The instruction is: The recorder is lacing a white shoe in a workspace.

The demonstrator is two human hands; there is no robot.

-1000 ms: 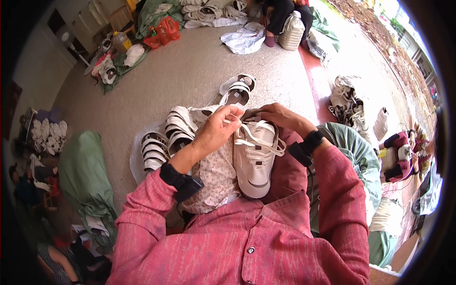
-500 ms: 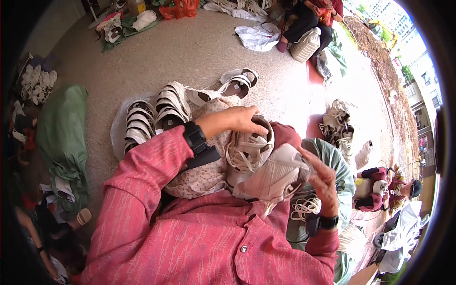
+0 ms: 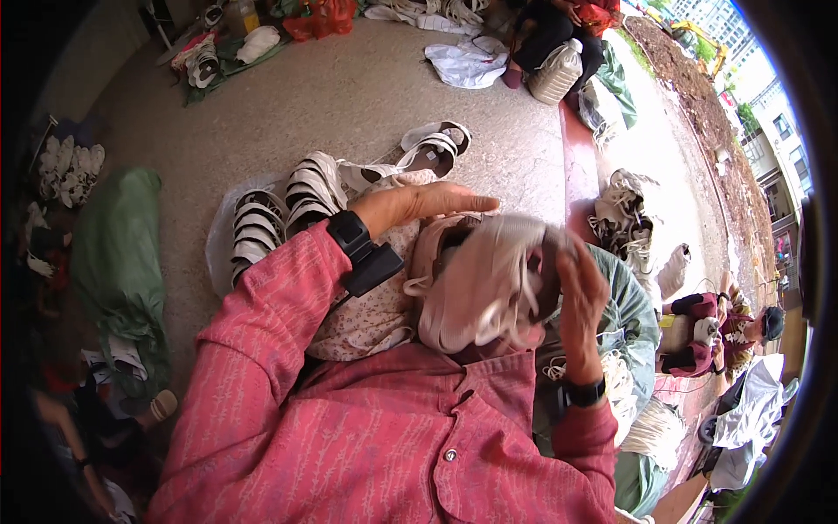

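A white sneaker (image 3: 480, 288) with pale laces is over my lap, blurred by motion. My right hand (image 3: 580, 293) holds it at the heel end. Behind it, partly covered, a second white shoe (image 3: 426, 249) rests on my lap against the floral cloth (image 3: 371, 314). My left hand (image 3: 441, 201) stretches over that second shoe with its fingers straight; whether the fingertips touch either shoe is hard to tell.
Stacked white shoe uppers (image 3: 314, 188) lie on the floor ahead to the left. A green sack (image 3: 122, 244) stands at far left, another green sack (image 3: 633, 297) beside my right arm. A shoe pile (image 3: 624, 218) lies right. Co-workers sit at upper right and far right.
My right hand has turned the sneaker, bringing its laces toward me, and moved it slightly left. My left hand's fingers, bent at the other shoe's opening before, are now straightened above it.
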